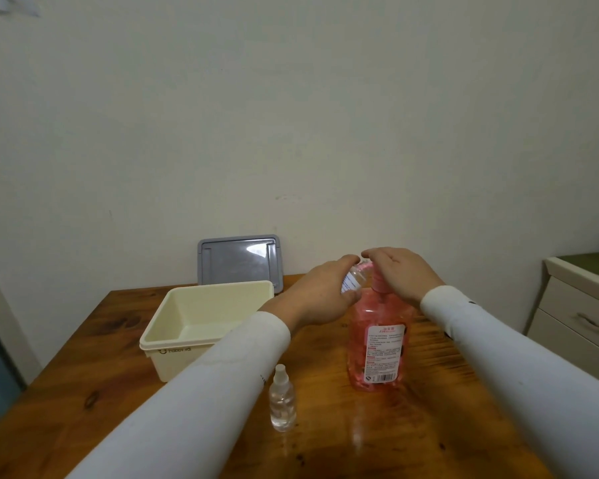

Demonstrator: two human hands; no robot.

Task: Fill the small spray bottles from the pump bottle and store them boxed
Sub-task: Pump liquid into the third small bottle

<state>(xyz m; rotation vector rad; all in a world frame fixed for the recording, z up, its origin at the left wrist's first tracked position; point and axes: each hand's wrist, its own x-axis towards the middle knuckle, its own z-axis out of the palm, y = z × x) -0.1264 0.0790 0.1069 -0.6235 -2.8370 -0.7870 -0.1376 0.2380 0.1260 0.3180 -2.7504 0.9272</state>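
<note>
2 hands over 1 wooden bench. L hand is curled round 1 small clear spray bottle, tilted, its mouth up against the spout of the pump bottle; whether its cap is on can't be told. R hand lies on top of the pump head, fingers fairly straight and bent down over it, holding nothing round. Pump bottle: 1, pink, upright on the bench, label w/ barcode facing the camera. 2nd small spray bottle: clear, white sprayer top on, standing upright on the bench near the front, between the L sleeve and the pump bottle, touching neither. 1 cream box, open, sits left on the bench, nothing visible inside. 1 grey lid leans upright against the wall just behind the box. 1 white drawer cabinet at far R, apart from the bench.
</note>
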